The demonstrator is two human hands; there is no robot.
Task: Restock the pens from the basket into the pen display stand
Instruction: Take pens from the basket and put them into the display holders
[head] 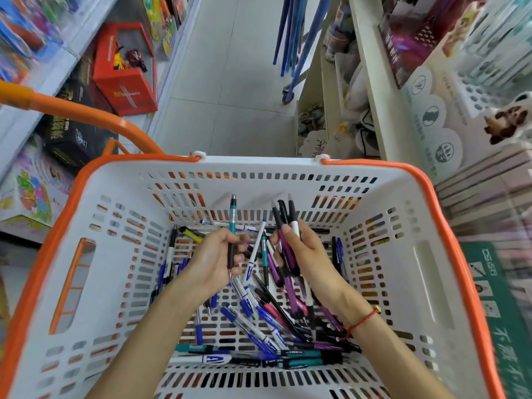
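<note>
A white slotted basket [121,254] with an orange rim fills the lower view. Several pens [259,321] lie loose on its bottom: blue-and-white, teal, purple and black ones. Both my hands are inside the basket, above the pile. My left hand [214,259] grips a teal pen [232,217] with a black grip, held upright. My right hand [302,254] holds a bunch of pens [285,217], purple, black and white, with their ends pointing up. The pen display stand cannot be made out for certain.
The basket's orange handle [86,116] arcs up at the left. Shelves of toy boxes line the left, with a red box [126,70] on the floor. A cream shelf unit [371,90] with stationery stands at the right. A tiled aisle [230,82] runs ahead.
</note>
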